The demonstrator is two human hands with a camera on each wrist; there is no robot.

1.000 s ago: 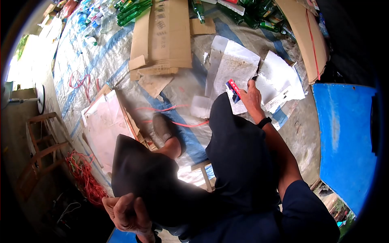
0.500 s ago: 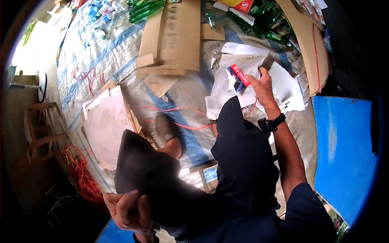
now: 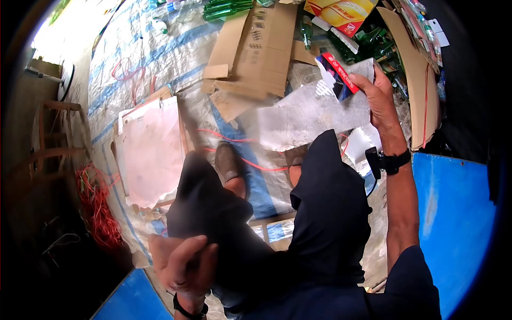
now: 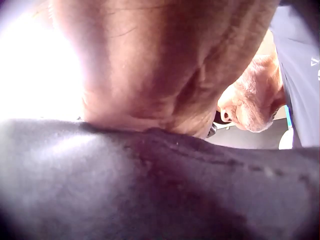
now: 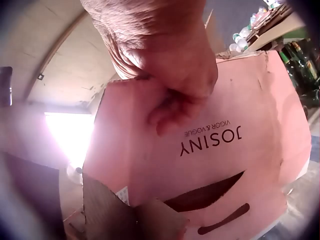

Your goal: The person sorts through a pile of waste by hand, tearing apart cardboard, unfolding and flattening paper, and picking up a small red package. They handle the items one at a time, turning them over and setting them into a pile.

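Note:
Thumb and fingers of my right hand (image 3: 380, 101) grip a grey-white flattened carton (image 3: 314, 117) together with a small red and blue printed box (image 3: 340, 77), raised over the floor to the right of the feet. The right wrist view has that hand (image 5: 170, 60) against a pinkish carton face (image 5: 210, 165) lettered "JOSINY", with a slot cut in it; part of the fingers is hidden. Beside the left thigh, my left hand (image 3: 184, 264) hangs loosely curled and holds nothing. In the left wrist view it (image 4: 160, 65) is close above dark cloth (image 4: 150, 185), fingers not visible.
Pale flattened cartons (image 3: 151, 154) are stacked left of the feet. A brown flattened box (image 3: 261, 50) lies ahead, green bottles (image 3: 376, 45) beyond at the right. Red strapping (image 3: 98, 205) is heaped at left; a blue panel (image 3: 448, 224) stands at right.
My right hand has lifted the carton and the red and blue box up from the floor, forward and to the right. The left hand stays loosely curled by the thigh.

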